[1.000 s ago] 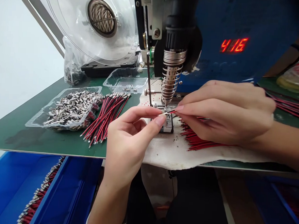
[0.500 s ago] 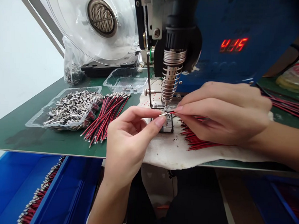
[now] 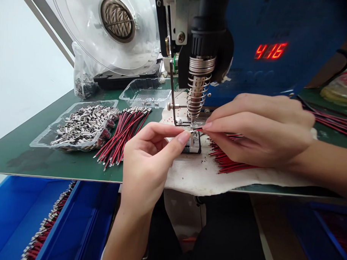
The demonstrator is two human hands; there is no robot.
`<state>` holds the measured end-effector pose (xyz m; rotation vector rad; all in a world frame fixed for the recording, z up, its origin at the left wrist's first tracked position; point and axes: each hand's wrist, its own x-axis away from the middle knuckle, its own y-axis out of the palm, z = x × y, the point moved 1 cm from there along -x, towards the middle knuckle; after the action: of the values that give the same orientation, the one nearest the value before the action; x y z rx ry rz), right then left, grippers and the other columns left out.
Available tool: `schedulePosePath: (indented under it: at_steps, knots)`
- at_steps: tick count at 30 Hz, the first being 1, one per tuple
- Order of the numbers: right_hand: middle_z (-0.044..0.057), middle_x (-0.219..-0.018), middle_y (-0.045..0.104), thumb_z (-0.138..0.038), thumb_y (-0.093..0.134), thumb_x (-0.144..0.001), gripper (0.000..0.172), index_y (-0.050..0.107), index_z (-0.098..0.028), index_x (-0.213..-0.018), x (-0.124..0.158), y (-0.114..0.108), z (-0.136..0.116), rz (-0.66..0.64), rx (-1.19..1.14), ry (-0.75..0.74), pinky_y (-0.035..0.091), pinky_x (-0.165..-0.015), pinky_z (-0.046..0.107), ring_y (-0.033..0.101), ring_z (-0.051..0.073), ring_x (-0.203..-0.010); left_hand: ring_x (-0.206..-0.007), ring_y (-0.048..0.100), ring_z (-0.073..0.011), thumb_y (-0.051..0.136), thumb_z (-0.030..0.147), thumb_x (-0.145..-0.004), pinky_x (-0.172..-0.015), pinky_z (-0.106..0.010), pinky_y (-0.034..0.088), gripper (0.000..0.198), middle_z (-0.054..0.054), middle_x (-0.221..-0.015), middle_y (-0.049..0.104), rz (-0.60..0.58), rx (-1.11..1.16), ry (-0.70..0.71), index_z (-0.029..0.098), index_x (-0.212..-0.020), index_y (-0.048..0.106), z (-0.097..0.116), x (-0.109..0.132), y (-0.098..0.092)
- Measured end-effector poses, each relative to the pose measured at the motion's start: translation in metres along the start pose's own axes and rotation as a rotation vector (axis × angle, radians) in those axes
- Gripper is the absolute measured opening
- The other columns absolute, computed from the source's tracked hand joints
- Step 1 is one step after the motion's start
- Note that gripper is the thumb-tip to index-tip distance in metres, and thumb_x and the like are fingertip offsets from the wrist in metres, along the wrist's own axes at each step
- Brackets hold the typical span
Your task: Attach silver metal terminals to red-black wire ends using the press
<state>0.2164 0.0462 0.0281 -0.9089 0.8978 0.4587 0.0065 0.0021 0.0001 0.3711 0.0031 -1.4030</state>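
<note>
My left hand (image 3: 150,155) pinches a small silvery metal terminal (image 3: 191,131) between thumb and forefinger, right at the press tooling below the spring. From the other side, my right hand (image 3: 259,129) pinches a short red and black wire (image 3: 199,128), whose tip meets the terminal. Just above both hands stands the crimping press ram with its coil spring (image 3: 196,93). Under my right hand, a bundle of red and black wires (image 3: 226,158) lies on a white cloth (image 3: 194,180). The fingertips partly hide the joint of wire and terminal.
A clear tray of metal terminals (image 3: 82,127) stands left, beside a pile of wires with terminals (image 3: 123,137). Behind are another clear tray (image 3: 146,94) and a large clear reel (image 3: 81,13). The blue machine body (image 3: 249,79) shows 416. A blue bin (image 3: 13,215) sits below the table.
The red display went from a flickering 415 or 416 to a clear 416. My left fingers have shifted slightly at the terminal; my right hand has hardly moved.
</note>
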Motion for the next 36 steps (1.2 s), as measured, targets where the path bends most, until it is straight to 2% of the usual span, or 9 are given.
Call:
schedulePosePath:
  at_steps: [4, 9, 17, 25, 29, 36]
  knots:
    - [0.0, -0.091, 0.082, -0.009, 0.076, -0.103, 0.016, 0.07, -0.022, -0.096, 0.0, 0.004, 0.001, 0.009, 0.016, -0.025, 0.055, -0.066, 0.024, 0.069, 0.011, -0.073, -0.054, 0.048, -0.0057, 0.101, 0.023, -0.084, -0.052, -0.021, 0.045, 0.014, 0.003, -0.071, 0.071, -0.035, -0.046, 0.026, 0.024, -0.083, 0.087, -0.004, -0.001, -0.005]
    - [-0.003, -0.092, 0.081, -0.013, 0.073, -0.105, 0.017, 0.067, -0.027, -0.097, 0.0, 0.004, 0.0, -0.02, 0.009, 0.037, 0.055, -0.064, 0.026, 0.072, 0.012, -0.072, -0.056, 0.048, -0.0055, 0.099, 0.026, -0.088, -0.055, -0.021, 0.046, 0.013, 0.003, -0.074, 0.072, -0.054, -0.055, 0.032, 0.024, -0.086, 0.087, -0.006, -0.001, -0.007]
    - [-0.003, -0.082, 0.081, -0.021, 0.071, -0.108, 0.017, 0.075, -0.024, -0.092, 0.005, 0.007, 0.006, -0.132, -0.027, 0.079, 0.052, -0.057, 0.031, 0.078, 0.016, -0.071, -0.058, 0.046, -0.004, 0.098, 0.03, -0.09, -0.052, -0.019, 0.04, 0.008, 0.001, -0.083, 0.075, -0.031, -0.113, 0.012, 0.027, -0.093, 0.09, -0.007, 0.0, -0.005]
    - [-0.001, -0.087, 0.084, -0.025, 0.068, -0.111, 0.019, 0.078, -0.024, -0.094, 0.006, 0.007, 0.012, -0.2, -0.057, 0.078, 0.05, -0.058, 0.031, 0.077, 0.017, -0.072, -0.055, 0.04, -0.006, 0.092, 0.033, -0.094, -0.05, -0.022, 0.026, 0.007, 0.003, -0.062, 0.057, 0.034, -0.303, -0.006, 0.029, -0.088, 0.09, -0.003, -0.001, -0.003]
    - [0.0, -0.087, 0.083, -0.024, 0.068, -0.112, 0.02, 0.078, -0.023, -0.094, 0.007, 0.007, 0.017, -0.244, -0.093, 0.08, 0.047, -0.057, 0.031, 0.076, 0.016, -0.072, -0.054, 0.04, -0.0059, 0.092, 0.033, -0.093, -0.049, -0.021, 0.026, 0.008, 0.003, -0.061, 0.058, 0.03, -0.328, -0.029, 0.029, -0.087, 0.089, 0.0, -0.001, -0.001]
    - [0.001, -0.09, 0.081, -0.018, 0.071, -0.109, 0.009, 0.077, -0.022, -0.102, 0.003, 0.007, 0.018, -0.335, -0.33, 0.198, 0.052, -0.063, 0.029, 0.07, 0.014, -0.07, -0.055, 0.039, -0.0061, 0.092, 0.034, -0.092, -0.05, -0.022, 0.026, 0.011, 0.003, -0.063, 0.059, 0.018, -0.353, -0.046, 0.028, -0.085, 0.088, 0.001, -0.001, 0.0]
